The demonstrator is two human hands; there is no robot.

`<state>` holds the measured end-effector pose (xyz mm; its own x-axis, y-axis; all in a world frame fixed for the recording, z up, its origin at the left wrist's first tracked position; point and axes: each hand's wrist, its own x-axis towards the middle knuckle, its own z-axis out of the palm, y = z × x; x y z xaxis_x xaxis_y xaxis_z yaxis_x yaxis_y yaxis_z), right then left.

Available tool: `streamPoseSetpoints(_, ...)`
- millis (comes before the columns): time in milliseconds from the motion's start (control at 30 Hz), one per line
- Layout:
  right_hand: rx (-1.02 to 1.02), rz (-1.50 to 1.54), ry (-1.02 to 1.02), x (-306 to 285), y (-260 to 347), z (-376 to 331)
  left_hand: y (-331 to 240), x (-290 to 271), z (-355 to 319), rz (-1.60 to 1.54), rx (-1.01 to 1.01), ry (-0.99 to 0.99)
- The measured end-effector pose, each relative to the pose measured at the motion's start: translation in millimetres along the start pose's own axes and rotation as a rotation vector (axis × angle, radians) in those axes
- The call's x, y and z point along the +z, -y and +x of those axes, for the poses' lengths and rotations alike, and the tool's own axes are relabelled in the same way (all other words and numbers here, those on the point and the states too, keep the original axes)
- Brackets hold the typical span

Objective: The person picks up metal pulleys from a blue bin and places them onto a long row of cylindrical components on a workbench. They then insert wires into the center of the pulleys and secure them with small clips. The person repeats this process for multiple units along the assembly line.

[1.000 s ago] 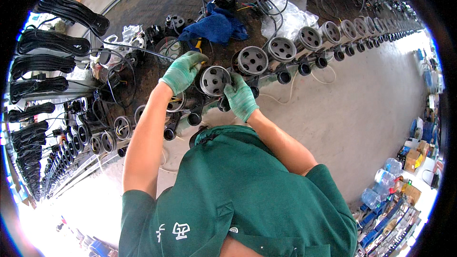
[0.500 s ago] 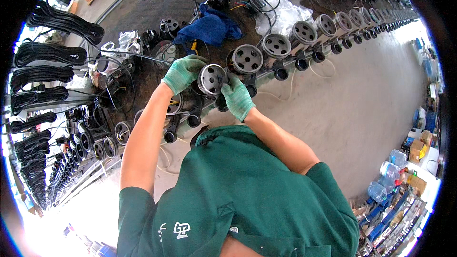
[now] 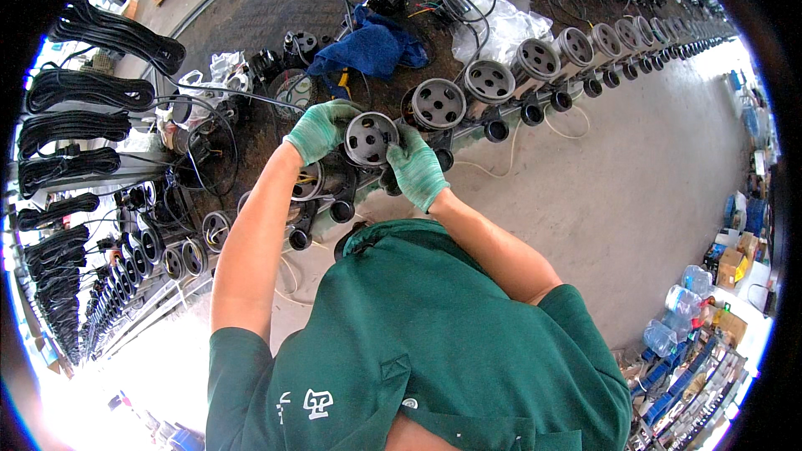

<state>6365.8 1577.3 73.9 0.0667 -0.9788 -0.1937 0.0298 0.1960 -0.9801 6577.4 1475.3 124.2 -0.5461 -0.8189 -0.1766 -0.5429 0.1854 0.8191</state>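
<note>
A round grey metal housing, its end face pierced by several dark holes, sits between my two hands in the row along the bench edge. My left hand, in a pale green knitted glove, grips its left side with the fingers curled behind the rim. On the other side my right hand, gloved alike, has its fingers and thumb on the rim. What the fingertips press on behind the housing is hidden. Just right of it stands a similar housing; another one, with yellow wires inside, is below my left wrist.
A blue cloth lies on the dark bench mat, with crumpled clear plastic behind it. More housings run along the edge both ways. Coiled black cables hang at left. The grey floor is to the right.
The housing between my hands has turned slightly, so its face and holes show at a different angle. Both hands stay on it in nearly the same place.
</note>
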Motion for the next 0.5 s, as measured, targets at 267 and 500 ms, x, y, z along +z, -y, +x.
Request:
streamPoseSetpoints(267, 0.041, -0.269, -0.041, 0.8, 10.8, 2.5, 0.0, -10.4, -8.3, 0.048, 0.004, -0.086)
streamPoseSetpoints(500, -0.048, -0.61, -0.046, 0.3, 32.6, 3.7, -30.0, 3.2, -15.0, 0.004, 0.085, -0.076)
